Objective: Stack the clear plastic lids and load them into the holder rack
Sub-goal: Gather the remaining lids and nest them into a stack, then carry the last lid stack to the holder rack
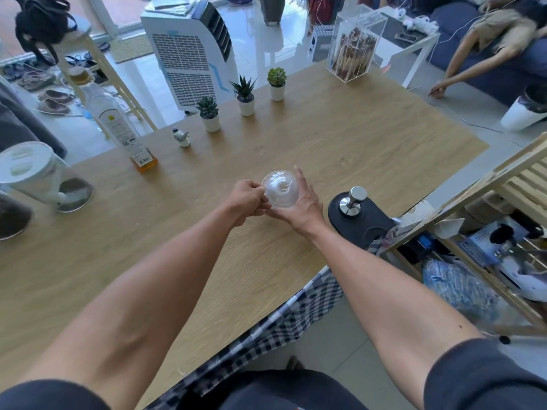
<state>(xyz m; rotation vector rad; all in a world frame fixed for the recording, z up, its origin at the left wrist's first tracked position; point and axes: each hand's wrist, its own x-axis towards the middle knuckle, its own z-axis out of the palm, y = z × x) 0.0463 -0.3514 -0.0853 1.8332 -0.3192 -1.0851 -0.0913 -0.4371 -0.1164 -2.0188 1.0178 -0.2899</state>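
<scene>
Currently both hands are on the clear lids (280, 189), held just above the worktop (355, 137) near its front-right part. Right hand (302, 202) cups them from underneath and the right side, fingers spread up along the far edge. Left hand (248, 199) is closed into a pinch on the left rim, thumb and fingertips pressed on the plastic. Looks like more than one lid nested, but too transparent to count.

Lids sit dome-up, roughly level, so the stack axis runs about vertical. They lie directly between the two hands, touching both; neither hand has to reach.

Judgement: this is the stacking or aligning step, and loading is not yet started. No obvious lid rack in view. The clear box (355, 45) at the far-right corner of the worktop holds brownish sticks, so I can't say it's the holder. The wooden shelf (503, 184) stands to the right, off the worktop.

If the holder is on the right, the right hand is the nearer carrier and already supports the weight. Risk: thin slick plastic, so the nested stack could slip or shear when the left pinch lets go.
</scene>
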